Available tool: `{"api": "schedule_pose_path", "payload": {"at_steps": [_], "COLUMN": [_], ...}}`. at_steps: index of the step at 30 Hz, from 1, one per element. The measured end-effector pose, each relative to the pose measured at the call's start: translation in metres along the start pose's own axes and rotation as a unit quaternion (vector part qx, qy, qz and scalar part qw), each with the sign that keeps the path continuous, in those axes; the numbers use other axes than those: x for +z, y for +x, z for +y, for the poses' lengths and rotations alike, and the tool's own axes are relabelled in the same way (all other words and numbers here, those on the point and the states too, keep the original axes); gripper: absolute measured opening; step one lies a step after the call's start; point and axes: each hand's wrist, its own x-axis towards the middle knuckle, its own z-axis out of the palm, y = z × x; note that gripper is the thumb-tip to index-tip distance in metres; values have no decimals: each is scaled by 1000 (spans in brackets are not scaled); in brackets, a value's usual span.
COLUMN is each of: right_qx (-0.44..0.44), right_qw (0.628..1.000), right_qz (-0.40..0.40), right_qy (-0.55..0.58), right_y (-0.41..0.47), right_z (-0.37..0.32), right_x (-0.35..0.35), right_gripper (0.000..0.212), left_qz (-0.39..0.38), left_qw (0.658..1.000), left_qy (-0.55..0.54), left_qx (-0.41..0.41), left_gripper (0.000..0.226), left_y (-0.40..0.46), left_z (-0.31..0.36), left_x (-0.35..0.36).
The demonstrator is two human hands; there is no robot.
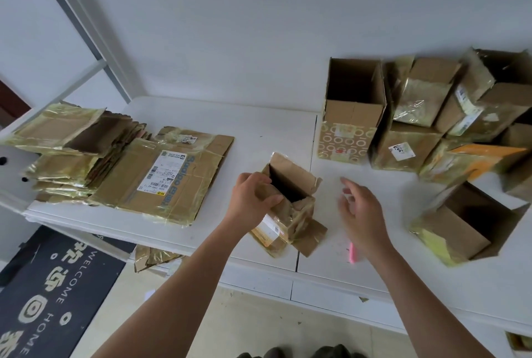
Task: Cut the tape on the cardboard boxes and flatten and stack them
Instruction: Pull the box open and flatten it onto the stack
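Note:
A small taped cardboard box (290, 208) stands open-topped near the front middle of the white table (259, 127). My left hand (252, 199) grips its left wall at the rim, fingers curled over the edge. My right hand (359, 211) hovers to the right of the box, blurred, fingers loosely spread and holding nothing. A pink cutter (351, 252) lies on the table under my right wrist. A stack of flattened boxes (115, 167) lies at the left.
Several unflattened boxes (431, 116) crowd the back right, one tall open box (352, 110) among them. Another open box (463, 225) lies on its side at the right front. A cardboard scrap (152, 257) and a dark welcome mat (57, 294) lie on the floor.

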Motion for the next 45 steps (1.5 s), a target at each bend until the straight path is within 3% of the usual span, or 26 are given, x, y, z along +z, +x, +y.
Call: {"api": "schedule_pose_path", "payload": {"at_steps": [2,3,6,10,15,19,22,25,28,31,34,36,38,40,43,45], "right_qx": [11,-14,-72,-10,32,52,49,43,43,55,91,77,13,-33,-75,-93], "right_qw": [989,987,991,994,991,993,994,993,995,994,989,993,995,979,947,932], "right_qz": [-47,-68,-69,-71,-106,-107,-101,-99,-73,-61,-91,-82,-18,66,132,117], "right_qy": [141,144,95,81,72,18,12,55,57,69,73,35,-97,-192,-283,-330], "right_y": [7,9,11,-2,-22,-33,-33,-31,-32,-32,-28,-23,-17,-8,2,7], "right_z": [-29,-39,-51,-45,-48,-58,-62,-60,-57,-53,-51,-52,-53,-55,-55,-53], "right_x": [4,8,27,40,48,50,49,46,43,41,34,29,25,23,24,27], "right_gripper": [43,45,45,37,20,19,17,24,24,14,17,47,78,90,76,56], "left_qz": [-9,-12,-6,26,11,-20,-5,-11,-15,-14,-27,-31,-25,-16,-15,-26], "left_qw": [1000,1000,1000,996,998,997,995,990,950,933,957,983,996,998,994,990], "left_qy": [0,-2,-20,-11,-2,49,62,-85,-268,-320,-263,-172,-91,-37,27,68], "left_qx": [3,4,-18,-83,-68,-58,-79,-113,-158,-166,-120,-63,-2,49,105,122], "left_gripper": [37,39,51,68,69,94,80,61,26,10,11,8,8,6,2,5], "left_y": [0,1,3,1,1,-1,-1,0,-5,-12,-14,-12,-9,-8,-9,-10], "left_z": [2,4,7,5,8,17,20,18,14,13,19,28,40,50,58,57], "left_x": [-3,-5,-12,-17,-14,-8,-6,-13,-22,-25,-27,-29,-29,-29,-28,-26]}}
